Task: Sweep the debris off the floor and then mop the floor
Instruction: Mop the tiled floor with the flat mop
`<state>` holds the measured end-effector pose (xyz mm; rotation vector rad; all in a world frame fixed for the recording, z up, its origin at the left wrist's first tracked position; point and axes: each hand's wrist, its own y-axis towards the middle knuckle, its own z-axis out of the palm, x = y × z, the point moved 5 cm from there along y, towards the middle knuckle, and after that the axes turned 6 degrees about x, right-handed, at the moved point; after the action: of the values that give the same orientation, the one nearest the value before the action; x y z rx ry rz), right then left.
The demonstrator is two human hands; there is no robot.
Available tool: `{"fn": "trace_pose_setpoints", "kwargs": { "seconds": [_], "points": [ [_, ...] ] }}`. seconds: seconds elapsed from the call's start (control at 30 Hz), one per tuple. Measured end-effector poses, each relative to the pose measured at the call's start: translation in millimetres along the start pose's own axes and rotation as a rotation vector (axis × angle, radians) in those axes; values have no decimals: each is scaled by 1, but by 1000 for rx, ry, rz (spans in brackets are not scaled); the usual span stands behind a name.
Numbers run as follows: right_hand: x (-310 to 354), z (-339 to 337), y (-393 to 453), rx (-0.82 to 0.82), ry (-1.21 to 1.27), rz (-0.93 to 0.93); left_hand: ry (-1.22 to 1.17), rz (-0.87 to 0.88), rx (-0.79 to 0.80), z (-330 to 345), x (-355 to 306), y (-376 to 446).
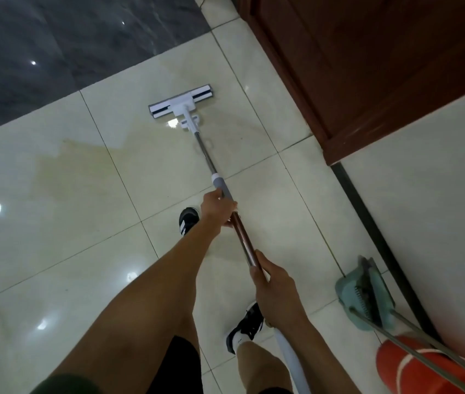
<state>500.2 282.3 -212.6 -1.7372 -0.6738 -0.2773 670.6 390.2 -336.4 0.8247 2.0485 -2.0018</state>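
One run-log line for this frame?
phase: mopping | left hand and right hand: grip mop handle | dustpan: by wall

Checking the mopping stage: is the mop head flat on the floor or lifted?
Flat on the floor. The mop head lies level on the pale tiles, with no gap visible beneath it.

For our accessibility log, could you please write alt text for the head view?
A person pushes a flat mop across pale floor tiles, left hand and right hand gripping its handle. A teal dustpan leans by the right wall, near a brown wooden door.
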Motion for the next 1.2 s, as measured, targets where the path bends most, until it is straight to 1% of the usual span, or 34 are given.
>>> {"fn": "trace_pose_setpoints", "kwargs": {
  "seconds": [0.13, 0.4, 0.5, 0.6, 0.7, 0.77, 0.83, 1.2],
  "points": [
    [65, 17, 52, -16, 57, -14, 4, 35, -15, -44, -60, 43],
    [218, 29, 177, -22, 121, -35, 23, 69, -15, -128, -214, 143],
    [252, 26, 206, -29, 129, -10, 68, 78, -19, -150, -256, 175],
    [278, 36, 207, -8, 50, -32, 101, 92, -54, -175, -286, 201],
    [287, 43, 206, 8, 8, -28, 81, 67, -41, -186, -291, 211],
    [285, 40, 204, 19, -28, -27, 72, 44, -14, -178, -282, 210],
    [279, 35, 201, 22, -12, -13, 53, 24, -14, -170, -272, 206],
    [240, 29, 166, 51, 38, -53, 15, 20, -108, -145, -232, 179]
  ]
}}
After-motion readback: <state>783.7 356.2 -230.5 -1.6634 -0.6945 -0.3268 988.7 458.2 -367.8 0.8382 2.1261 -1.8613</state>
